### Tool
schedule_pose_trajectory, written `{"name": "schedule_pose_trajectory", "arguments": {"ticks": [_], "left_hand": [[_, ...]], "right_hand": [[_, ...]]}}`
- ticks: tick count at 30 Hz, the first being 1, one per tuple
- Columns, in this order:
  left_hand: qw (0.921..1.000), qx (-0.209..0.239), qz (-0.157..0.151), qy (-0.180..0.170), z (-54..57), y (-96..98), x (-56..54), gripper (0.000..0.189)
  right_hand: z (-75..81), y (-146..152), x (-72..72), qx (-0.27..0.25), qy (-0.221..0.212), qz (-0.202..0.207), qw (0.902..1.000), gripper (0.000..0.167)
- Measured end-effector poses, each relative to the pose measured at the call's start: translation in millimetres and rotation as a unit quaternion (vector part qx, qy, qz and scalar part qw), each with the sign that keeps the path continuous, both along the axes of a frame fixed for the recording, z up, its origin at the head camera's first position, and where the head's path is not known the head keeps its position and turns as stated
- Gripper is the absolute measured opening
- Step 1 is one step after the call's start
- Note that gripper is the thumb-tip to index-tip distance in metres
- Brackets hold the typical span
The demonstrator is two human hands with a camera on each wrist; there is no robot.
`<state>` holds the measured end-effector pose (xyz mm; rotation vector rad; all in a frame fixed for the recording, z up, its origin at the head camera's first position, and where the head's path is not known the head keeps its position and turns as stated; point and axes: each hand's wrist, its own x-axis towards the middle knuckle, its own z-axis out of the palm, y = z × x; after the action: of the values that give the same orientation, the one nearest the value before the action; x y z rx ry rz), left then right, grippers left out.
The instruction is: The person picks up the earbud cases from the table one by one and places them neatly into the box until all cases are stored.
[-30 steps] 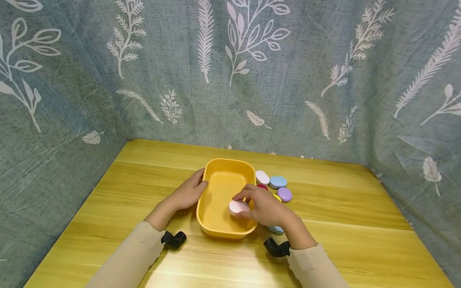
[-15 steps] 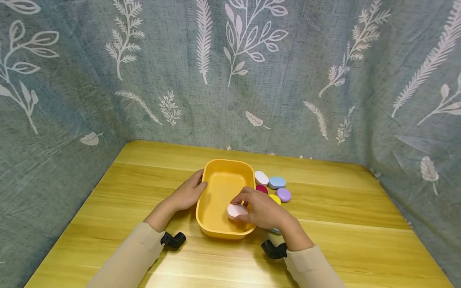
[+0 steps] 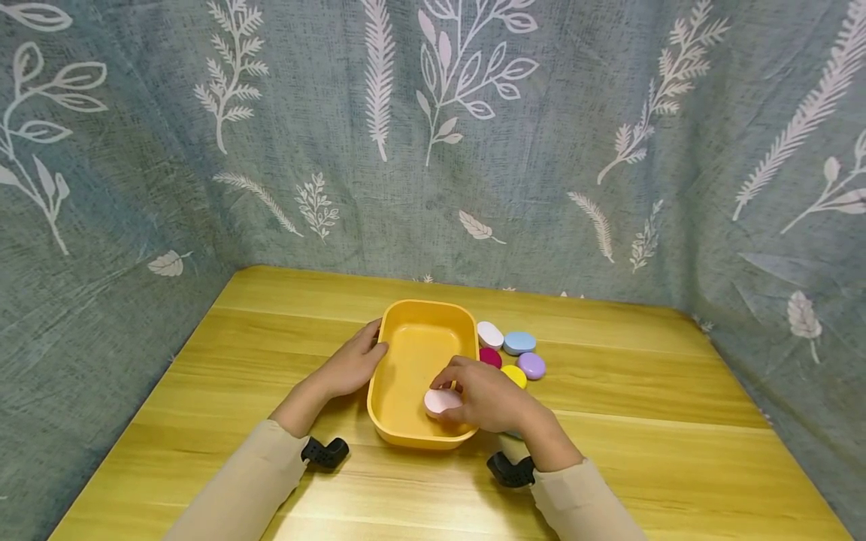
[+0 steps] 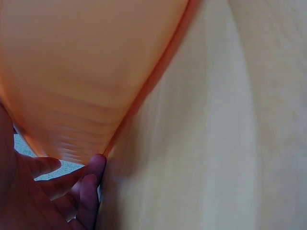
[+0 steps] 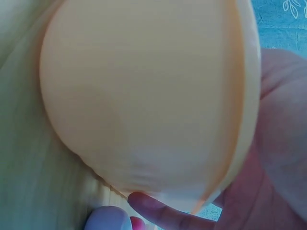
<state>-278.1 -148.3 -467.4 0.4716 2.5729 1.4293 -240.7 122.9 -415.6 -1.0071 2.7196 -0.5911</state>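
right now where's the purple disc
In the head view, the purple disc lies right of the orange tub, beside the yellow disc and just nearer than the far blue oval.

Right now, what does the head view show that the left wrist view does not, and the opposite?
Head only: the right hand gripping a pale pink oval piece in or above the orange bin; beside it, a white piece, blue piece, crimson piece, yellow piece and purple piece.
Left wrist only: the bin's outer left wall, seen broadside.
Both: left hand, bin, wooden table.
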Motion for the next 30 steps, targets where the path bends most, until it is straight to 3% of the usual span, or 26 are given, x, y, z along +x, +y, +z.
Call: {"name": "schedule_pose_trajectory", "arguments": {"ticks": [30], "left_hand": [[0.9999, 0.005, -0.008, 0.003, 0.6, 0.5, 5.4, 0.060]], "right_hand": [[-4.2, -4.8, 5.9, 0.037, -0.007, 0.001, 0.9993, 0.031]]}}
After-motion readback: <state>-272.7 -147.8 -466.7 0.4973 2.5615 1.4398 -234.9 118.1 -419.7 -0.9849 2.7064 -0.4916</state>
